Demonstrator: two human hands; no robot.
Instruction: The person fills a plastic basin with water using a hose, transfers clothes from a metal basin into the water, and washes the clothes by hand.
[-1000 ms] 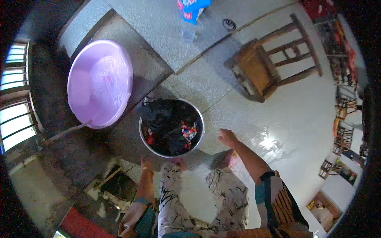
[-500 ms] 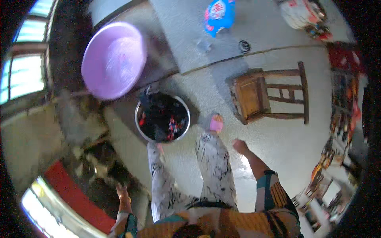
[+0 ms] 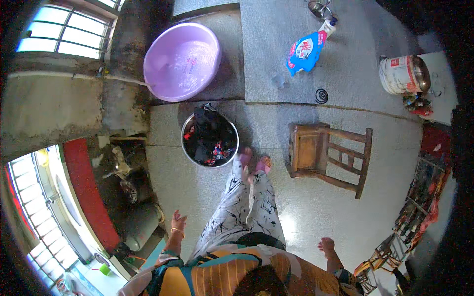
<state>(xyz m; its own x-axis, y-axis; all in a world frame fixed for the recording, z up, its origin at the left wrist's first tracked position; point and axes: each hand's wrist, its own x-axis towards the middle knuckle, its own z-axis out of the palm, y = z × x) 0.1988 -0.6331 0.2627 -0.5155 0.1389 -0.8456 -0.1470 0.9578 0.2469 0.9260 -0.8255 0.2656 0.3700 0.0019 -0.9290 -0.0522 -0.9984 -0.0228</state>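
"Progress so far?"

"Dark cloth is lying heaped in the metal basin beside my feet; none is showing in the lilac tub. Gathering is looking done; what's remaining, I cannot tell."

"Grip?"

"My left hand is spreading, empty; my right hand is seemingly hanging released."

"Writing?"

"Blue packet is carrying large characters."
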